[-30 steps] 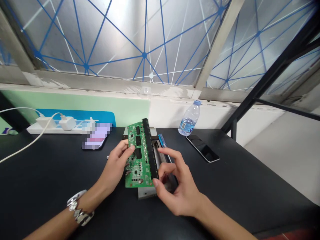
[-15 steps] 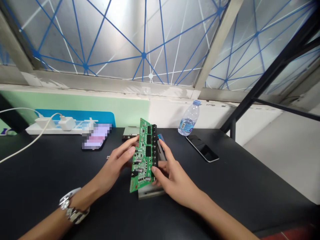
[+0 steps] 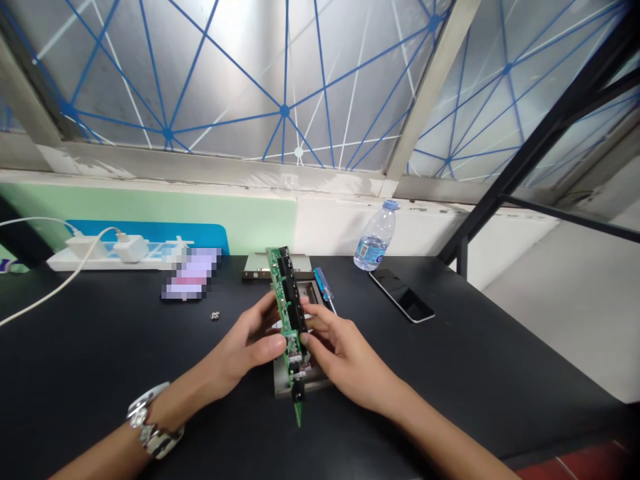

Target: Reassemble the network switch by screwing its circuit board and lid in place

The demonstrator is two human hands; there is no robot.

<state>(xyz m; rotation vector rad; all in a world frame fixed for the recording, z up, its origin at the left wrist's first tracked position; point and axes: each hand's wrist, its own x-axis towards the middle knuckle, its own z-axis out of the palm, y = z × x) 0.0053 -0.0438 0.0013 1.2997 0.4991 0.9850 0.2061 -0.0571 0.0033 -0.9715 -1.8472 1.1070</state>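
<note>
A green circuit board (image 3: 293,343) with a row of black connectors stands tilted nearly edge-on between my hands. My left hand (image 3: 250,343) grips its left side, thumb on the near face and fingers partly hidden behind it. On the connector side, my right hand (image 3: 343,343) pinches the board between thumb and fingers. Beneath the board a grey metal case (image 3: 283,381) lies on the black table, mostly covered by the board and hands. Behind them is a flat metal cover plate (image 3: 255,265). A screwdriver with a blue handle (image 3: 323,285) lies beside the case.
Several small screws (image 3: 215,315) sit on the black table (image 3: 100,353) to the left. Further back are a lit phone (image 3: 193,275) and a white power strip (image 3: 65,260) with cables. A water bottle (image 3: 375,237) and a dark phone (image 3: 403,297) are at the right.
The circuit board has turned from showing its broad face to nearly edge-on, its near end lower. My left thumb has moved down along it. More of the case and screwdriver now shows.
</note>
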